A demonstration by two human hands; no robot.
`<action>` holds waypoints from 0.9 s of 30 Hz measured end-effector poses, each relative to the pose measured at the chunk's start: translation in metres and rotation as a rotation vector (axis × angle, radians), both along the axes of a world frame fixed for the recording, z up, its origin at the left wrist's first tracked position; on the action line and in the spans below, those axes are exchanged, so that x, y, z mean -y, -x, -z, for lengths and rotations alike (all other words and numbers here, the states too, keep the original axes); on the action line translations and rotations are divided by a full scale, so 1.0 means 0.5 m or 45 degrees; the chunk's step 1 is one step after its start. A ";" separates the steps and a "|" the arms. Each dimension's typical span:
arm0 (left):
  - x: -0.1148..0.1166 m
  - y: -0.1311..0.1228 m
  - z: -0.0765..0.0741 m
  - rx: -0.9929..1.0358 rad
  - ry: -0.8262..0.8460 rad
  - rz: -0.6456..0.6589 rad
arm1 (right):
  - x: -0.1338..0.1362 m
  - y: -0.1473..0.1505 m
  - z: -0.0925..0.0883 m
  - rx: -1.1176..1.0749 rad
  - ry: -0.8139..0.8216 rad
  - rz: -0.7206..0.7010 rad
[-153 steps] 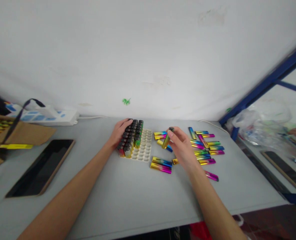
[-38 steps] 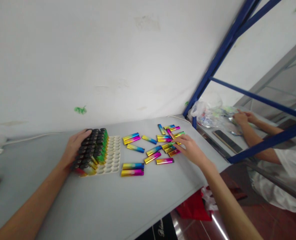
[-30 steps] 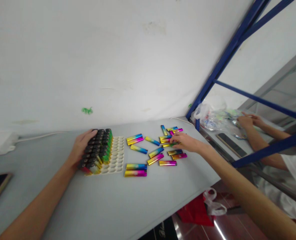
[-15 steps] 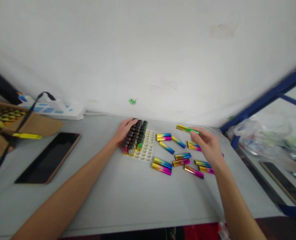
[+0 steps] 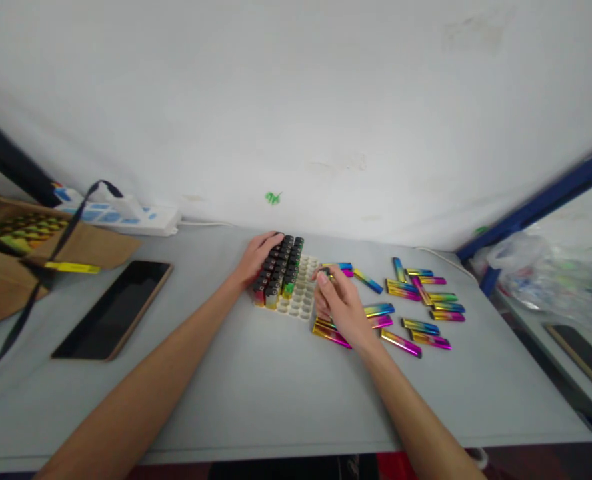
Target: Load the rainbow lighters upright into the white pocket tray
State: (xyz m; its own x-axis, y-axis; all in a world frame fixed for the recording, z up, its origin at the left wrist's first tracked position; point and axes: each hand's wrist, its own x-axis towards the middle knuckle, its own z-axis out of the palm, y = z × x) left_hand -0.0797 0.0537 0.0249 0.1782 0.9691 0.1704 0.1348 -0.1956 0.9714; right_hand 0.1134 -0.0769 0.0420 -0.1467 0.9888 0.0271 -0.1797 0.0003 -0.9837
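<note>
A white tray (image 5: 302, 301) with oval holes stands on the table, its left part filled with upright, black-topped, lighter-like sticks (image 5: 283, 267). My left hand (image 5: 259, 259) is curled against the back left of this block, fingertips over the rearmost tops. Over the tray's right edge is my right hand (image 5: 339, 300), closed around one stick (image 5: 326, 272) held upright; only its dark end shows above the fingers. Several shiny sticks (image 5: 401, 343) in yellow, blue and magenta lie loose to the right, some partly hidden by my right hand.
At the left lie a dark phone (image 5: 113, 310) and an open cardboard box (image 5: 89, 248) holding more sticks. Behind are a power strip (image 5: 149, 219) and the wall (image 5: 296, 120). A blue metal frame (image 5: 541, 210) and clear plastic bags (image 5: 531, 270) border the right side.
My right hand has moved left from above the loose sticks to the tray, turning the yellow-green stick from lying flat to upright. My left hand stays at the block. The view has shifted slightly.
</note>
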 end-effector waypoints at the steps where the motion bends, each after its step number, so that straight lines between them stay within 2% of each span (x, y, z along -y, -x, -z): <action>1: 0.000 0.000 -0.001 -0.001 0.000 -0.001 | 0.004 0.004 0.005 0.003 0.015 0.011; 6: 0.002 -0.001 -0.002 0.014 -0.001 0.003 | 0.005 0.021 0.013 -0.062 0.162 0.083; 13: -0.002 0.000 0.003 0.034 -0.011 0.019 | -0.005 0.022 0.009 -0.028 0.361 0.341; 21: -0.005 0.004 0.005 0.052 -0.027 0.018 | 0.000 0.020 0.012 0.053 0.351 0.297; 27: -0.002 0.003 0.003 0.043 -0.018 0.021 | 0.000 0.022 0.003 -0.037 0.343 0.210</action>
